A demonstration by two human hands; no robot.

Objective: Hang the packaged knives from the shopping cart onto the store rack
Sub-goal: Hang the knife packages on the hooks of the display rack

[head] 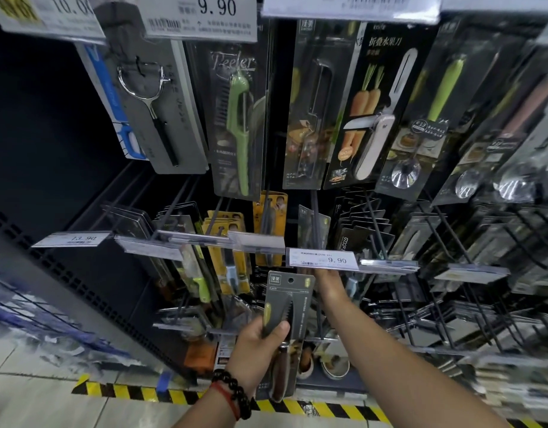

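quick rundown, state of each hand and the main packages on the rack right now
left hand: grips the packaged knife, thumb across its front
packaged knife: upright, off the rack, not yet hung
right hand: reaches up under the 9.90 price tag, fingers hidden
9.90 price tag: clipped at a hook's front end
green peeler pack: hanging on upper row
folding fruit knife pack: hanging on upper row

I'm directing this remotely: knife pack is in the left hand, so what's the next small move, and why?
Probably lift the knife pack so its hang hole meets the hook behind the 9.90 price tag. The left hand grips the pack just below that tag, and the right hand already reaches beneath the tag, seemingly steadying it.
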